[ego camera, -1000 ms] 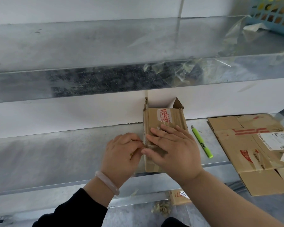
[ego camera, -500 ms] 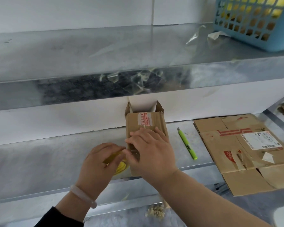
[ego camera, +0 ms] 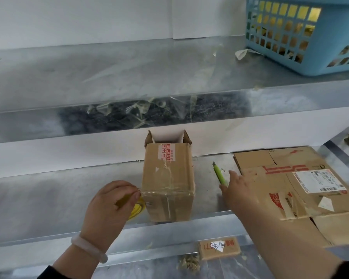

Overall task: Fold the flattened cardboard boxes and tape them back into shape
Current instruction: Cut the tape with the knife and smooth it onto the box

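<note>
A small brown cardboard box lies on its side on the metal shelf, its far flaps open and clear tape across its near edge. My left hand grips a yellow tape roll pressed against the box's left near corner. My right hand is off the box, fingers stretched out over the near end of a green utility knife. A flattened cardboard box with red print and a white label lies to the right.
A blue plastic basket stands on the upper shelf at the right. Scraps of clear tape stick to the upper shelf's front edge. Below, a small cardboard piece and some shavings lie on a lower surface.
My right hand has left the top of the small box and moved right to the green knife. My left hand has stayed at the box's left corner with the tape roll.
</note>
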Available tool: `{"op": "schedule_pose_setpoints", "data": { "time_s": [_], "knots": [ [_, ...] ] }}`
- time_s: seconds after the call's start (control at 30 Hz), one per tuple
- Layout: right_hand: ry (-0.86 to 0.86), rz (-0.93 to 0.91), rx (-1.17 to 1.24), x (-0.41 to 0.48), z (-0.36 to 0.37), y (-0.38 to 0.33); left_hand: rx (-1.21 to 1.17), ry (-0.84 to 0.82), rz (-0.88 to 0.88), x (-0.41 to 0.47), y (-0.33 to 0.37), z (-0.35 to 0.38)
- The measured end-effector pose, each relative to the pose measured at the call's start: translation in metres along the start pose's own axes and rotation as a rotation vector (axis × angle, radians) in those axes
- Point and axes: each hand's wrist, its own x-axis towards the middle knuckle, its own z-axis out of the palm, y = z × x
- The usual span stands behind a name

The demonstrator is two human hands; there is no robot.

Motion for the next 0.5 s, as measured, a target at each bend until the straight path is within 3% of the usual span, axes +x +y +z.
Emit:
{"op": "schedule_pose_setpoints", "data": {
  "time_s": [0.2,0.27,0.37,0.43,0.5],
  "knots": [
    [-0.008,-0.025,-0.113,-0.009,0.019,0.0,-0.009,-0.032,0.016,0.0,-0.002,-0.003],
    [0.038,-0.017,0.034,-0.024,0.018,-0.002,-0.018,-0.051,0.017,0.001,-0.006,-0.003],
    [0.232,0.048,0.448,-0.065,0.008,-0.011,-0.068,-0.079,0.032,0.002,-0.01,-0.005],
    [0.394,-0.041,0.531,-0.104,-0.001,-0.022,-0.097,-0.104,0.06,0.005,-0.012,-0.008],
    [0.45,-0.223,0.54,-0.149,-0.009,-0.04,-0.117,-0.125,0.07,0.007,-0.014,-0.01]
  ]
}}
